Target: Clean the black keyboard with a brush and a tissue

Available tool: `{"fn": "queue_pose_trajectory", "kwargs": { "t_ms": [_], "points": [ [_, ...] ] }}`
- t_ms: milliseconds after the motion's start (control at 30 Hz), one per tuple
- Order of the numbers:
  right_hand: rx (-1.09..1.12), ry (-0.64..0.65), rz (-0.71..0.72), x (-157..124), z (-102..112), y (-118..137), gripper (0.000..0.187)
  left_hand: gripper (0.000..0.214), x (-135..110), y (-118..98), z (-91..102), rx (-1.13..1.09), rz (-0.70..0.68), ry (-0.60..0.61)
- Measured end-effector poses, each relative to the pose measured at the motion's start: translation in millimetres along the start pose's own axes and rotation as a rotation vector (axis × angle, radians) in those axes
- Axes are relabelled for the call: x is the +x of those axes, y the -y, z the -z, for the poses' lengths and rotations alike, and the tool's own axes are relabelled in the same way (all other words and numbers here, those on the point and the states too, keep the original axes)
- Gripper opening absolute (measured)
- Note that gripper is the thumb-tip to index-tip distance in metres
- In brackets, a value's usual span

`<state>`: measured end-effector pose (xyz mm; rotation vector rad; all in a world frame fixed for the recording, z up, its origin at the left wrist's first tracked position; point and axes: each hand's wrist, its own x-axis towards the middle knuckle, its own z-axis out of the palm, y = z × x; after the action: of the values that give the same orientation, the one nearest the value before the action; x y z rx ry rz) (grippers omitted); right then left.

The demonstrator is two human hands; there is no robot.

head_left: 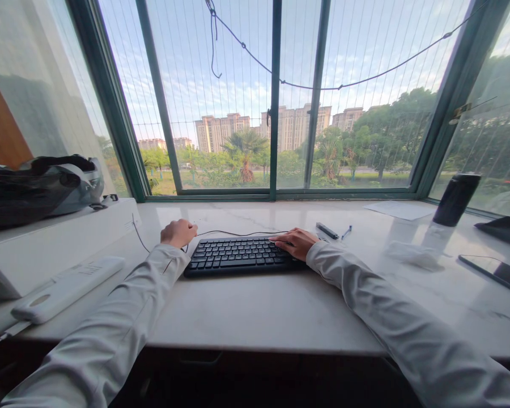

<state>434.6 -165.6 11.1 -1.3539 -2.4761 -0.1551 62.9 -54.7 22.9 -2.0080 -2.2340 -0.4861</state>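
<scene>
A black keyboard lies flat on the white marble-patterned counter. My right hand rests over its right end, fingers stretched out across the keys. Just beyond the keyboard's left far corner, my left hand is closed with the fingers curled in. What it holds, if anything, is hidden. A thin black cable runs behind the keyboard between the two hands. Near my right wrist lie a slim dark object and a small blue-and-white piece.
At left, a white power strip lies beside a white box bearing a dark bag. On the right are a black bottle, a paper sheet, clear plastic and a phone. Green-framed windows stand behind.
</scene>
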Motion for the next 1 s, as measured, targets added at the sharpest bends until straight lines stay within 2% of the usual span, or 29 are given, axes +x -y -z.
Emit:
{"fn": "queue_pose_trajectory", "kwargs": {
  "t_ms": [100,233,467,700,900,1000],
  "points": [
    [-0.016,0.005,-0.083,-2,4,-2,0.04,0.039,1,1,-1.2,-0.002,-0.006,-0.007],
    [0.051,0.016,-0.126,-5,7,-1,0.039,0.037,2,1,-1.9,-0.006,-0.008,-0.01],
    [0.167,0.065,0.023,-2,3,6,0.041,0.036,1,0,-0.1,-0.003,-0.003,0.001],
    [0.062,0.075,-0.148,-5,11,-1,0.045,0.035,0,-1,1.1,-0.018,0.001,0.006],
    [0.175,0.072,0.016,0,4,16,0.047,0.035,-1,-1,1.5,-0.02,0.003,0.001],
    [0.1,0.063,-0.039,0,5,11,0.047,0.036,-1,0,1.3,-0.021,0.005,0.0]
  ]
}}
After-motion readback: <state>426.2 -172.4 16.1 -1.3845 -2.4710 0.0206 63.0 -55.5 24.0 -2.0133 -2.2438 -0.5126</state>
